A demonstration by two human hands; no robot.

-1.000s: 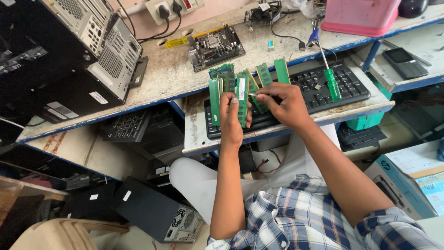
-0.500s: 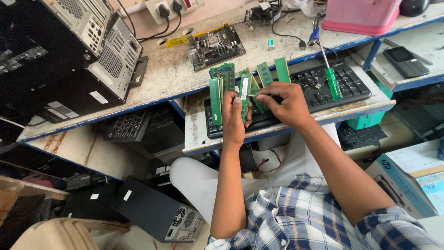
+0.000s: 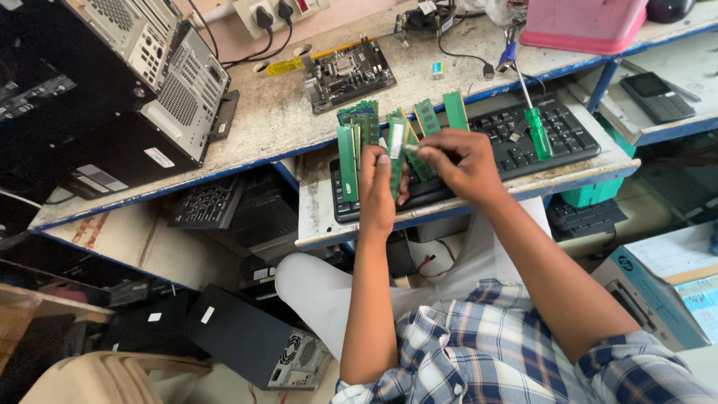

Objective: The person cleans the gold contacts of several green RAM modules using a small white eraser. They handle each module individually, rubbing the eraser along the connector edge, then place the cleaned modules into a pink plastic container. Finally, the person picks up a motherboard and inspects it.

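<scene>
Cluttering workbench: keyboard, motherboard

RAM sticks – approx 6 green ones: 1 in my left hand, the rest on the keyboard by my right hand. Keyboards: 3 – 1 on the shelf, 2 lower down. 1 motherboard. 1 green screwdriver. PC cases: 3. 1 pink tub. 1 phone.
</scene>
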